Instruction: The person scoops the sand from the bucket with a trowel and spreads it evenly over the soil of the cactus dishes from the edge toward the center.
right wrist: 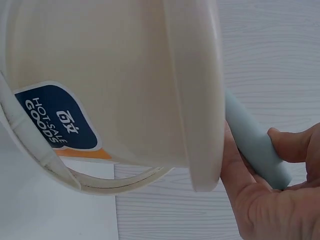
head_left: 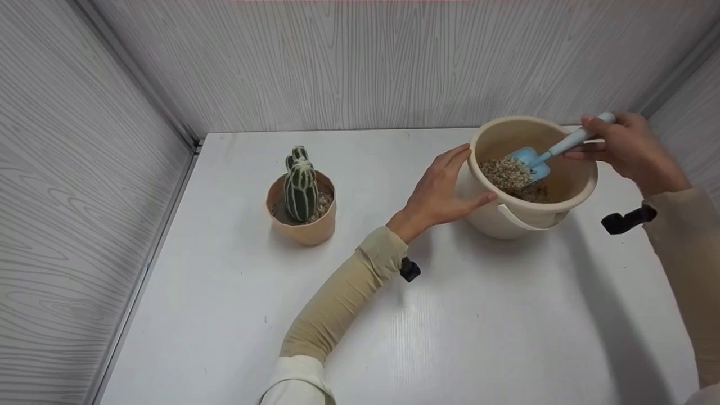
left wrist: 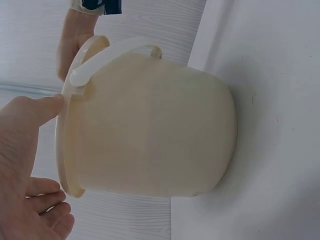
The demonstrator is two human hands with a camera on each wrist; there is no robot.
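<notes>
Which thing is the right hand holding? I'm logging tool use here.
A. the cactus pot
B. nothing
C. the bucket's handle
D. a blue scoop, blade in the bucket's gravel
D: the right hand grips the blue scoop, whose blade sits in the gravel inside the bucket.

Smooth matt plastic bucket [head_left: 523, 216], gritty gravel [head_left: 504, 171], glossy table [head_left: 427, 315].

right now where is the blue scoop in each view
Head: the blue scoop is at upper right, blade down in the gravel inside the cream bucket, handle gripped by the right hand.
Left wrist: not in it; only the bucket's outer wall shows.
Right wrist: only its handle, at right behind the bucket's rim, in the fingers.
Shared landmark: the cream bucket.
</notes>
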